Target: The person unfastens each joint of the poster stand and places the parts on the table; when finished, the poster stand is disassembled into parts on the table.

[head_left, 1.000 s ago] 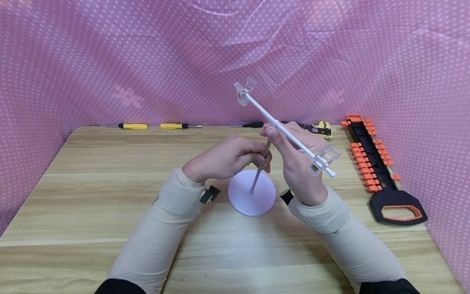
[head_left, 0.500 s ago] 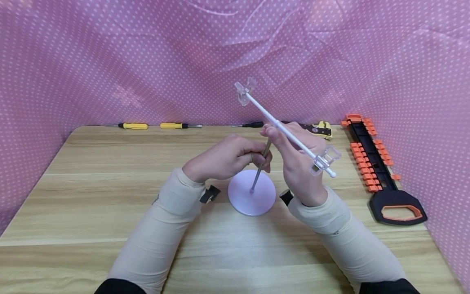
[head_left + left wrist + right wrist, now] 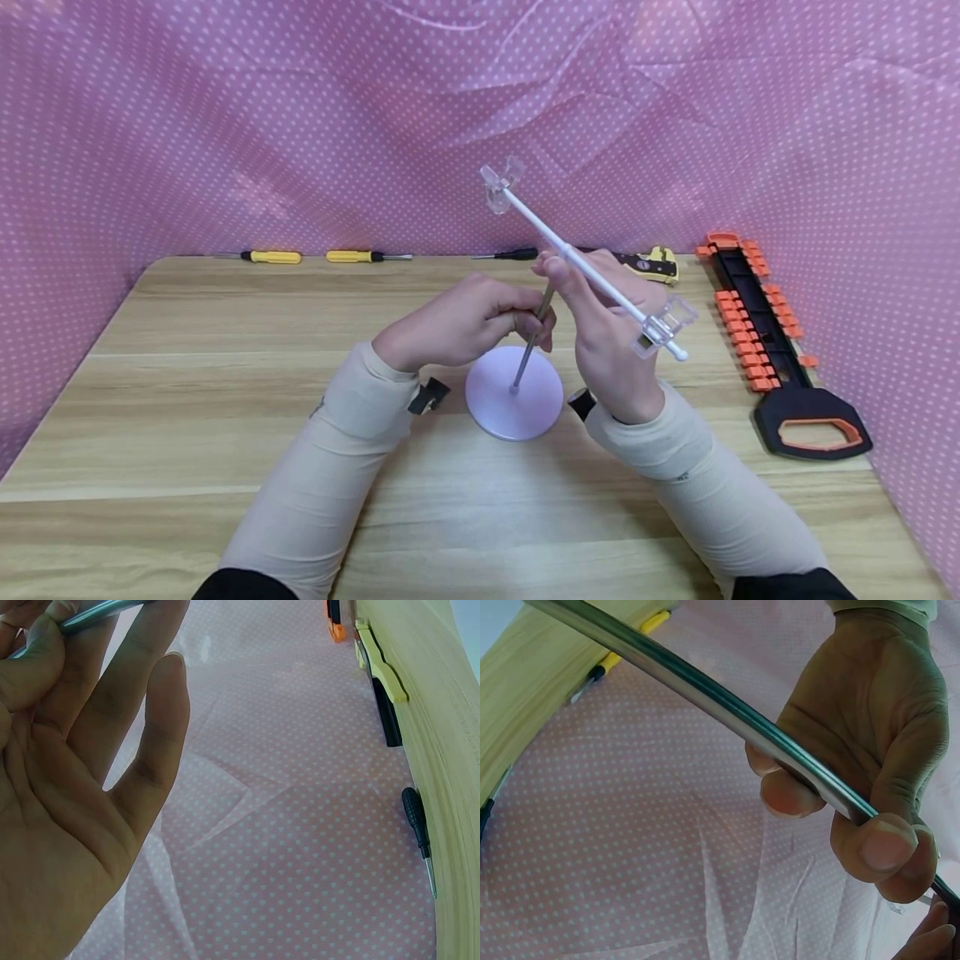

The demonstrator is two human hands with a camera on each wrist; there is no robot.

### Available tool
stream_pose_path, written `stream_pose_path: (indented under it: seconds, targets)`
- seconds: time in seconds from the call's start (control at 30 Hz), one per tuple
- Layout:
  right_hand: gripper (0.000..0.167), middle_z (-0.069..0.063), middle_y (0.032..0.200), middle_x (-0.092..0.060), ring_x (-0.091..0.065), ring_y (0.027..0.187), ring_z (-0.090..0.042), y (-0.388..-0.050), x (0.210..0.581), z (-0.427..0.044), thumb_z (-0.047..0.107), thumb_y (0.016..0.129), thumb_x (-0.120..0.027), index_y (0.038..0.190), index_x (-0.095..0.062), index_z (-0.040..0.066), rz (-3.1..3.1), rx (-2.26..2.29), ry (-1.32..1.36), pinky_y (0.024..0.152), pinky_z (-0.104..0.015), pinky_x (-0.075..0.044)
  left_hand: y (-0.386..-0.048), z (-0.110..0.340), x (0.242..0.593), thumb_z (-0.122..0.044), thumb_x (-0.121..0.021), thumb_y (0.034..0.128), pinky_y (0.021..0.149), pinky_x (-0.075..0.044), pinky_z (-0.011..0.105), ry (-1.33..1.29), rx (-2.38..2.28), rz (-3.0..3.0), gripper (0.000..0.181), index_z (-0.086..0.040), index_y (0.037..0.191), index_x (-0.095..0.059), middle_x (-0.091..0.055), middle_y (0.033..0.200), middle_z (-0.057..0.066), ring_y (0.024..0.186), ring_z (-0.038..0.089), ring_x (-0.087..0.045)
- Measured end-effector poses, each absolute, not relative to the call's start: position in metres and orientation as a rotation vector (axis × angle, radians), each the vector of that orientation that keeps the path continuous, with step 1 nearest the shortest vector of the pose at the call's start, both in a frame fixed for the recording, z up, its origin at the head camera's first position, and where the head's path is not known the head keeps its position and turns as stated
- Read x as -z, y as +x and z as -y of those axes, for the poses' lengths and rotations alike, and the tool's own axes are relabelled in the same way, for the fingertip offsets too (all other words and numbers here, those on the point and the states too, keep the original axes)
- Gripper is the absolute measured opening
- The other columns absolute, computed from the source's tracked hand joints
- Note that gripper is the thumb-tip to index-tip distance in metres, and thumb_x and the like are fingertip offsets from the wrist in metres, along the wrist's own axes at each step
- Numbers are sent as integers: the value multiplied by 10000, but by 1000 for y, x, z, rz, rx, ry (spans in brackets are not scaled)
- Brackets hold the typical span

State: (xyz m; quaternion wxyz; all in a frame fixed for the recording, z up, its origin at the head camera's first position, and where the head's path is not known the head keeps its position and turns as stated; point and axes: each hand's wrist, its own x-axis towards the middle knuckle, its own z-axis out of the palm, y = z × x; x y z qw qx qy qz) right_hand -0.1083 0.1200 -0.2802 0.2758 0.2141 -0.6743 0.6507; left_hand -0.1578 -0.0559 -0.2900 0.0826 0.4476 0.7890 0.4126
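Observation:
A metal rod rises, leaning to the right, from a round pale base on the table. My left hand pinches the rod between thumb and fingers; the right wrist view shows this left hand around the shiny rod. Higher up, my right hand has thumb and fingers at the rod's top, close under a white crossbar. The crossbar slants down to the right, with a clear plastic clip at its far end and another clip at its near end.
Along the back edge lie two yellow-handled screwdrivers, a black screwdriver and a yellow-and-black tool. A black rack with orange clips lies at the right. Pink dotted cloth hangs behind the table.
My right hand and wrist have shifted very slightly to the left. The left hand, rod and base hold their places.

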Motion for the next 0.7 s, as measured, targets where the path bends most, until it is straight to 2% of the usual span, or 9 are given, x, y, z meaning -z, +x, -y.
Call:
stream_pose_path:
  seconds: [0.2,0.4,0.7]
  targets:
    - [168,-243,989,-782,-651,898,-232,-109,281,-119,77,994,-716,1022,-801,-66,1775,-1757,582,849,-321,-527,-158,55,290,-74,-663,1027,958,-574,253,1340,-1229,-2352,95,-93,1041,-755,-781,911,-75,951,64,-718]
    - [175,-187,997,-800,-661,914,-229,-108,282,-118,63,992,-705,1008,-796,-85,1770,-1754,551,876,-339,-524,-158,54,291,-69,-657,1028,949,-575,252,1359,-1227,-2371,103,-104,1032,-754,-777,910,-82,947,58,-719]
    - [149,-161,991,-798,-668,944,-240,-107,283,-116,61,990,-700,1003,-819,-29,1758,-1738,519,907,-350,-510,-157,53,292,-68,-657,1027,933,-577,251,1381,-1226,-2374,102,-95,1035,-755,-790,922,-59,927,57,-724]
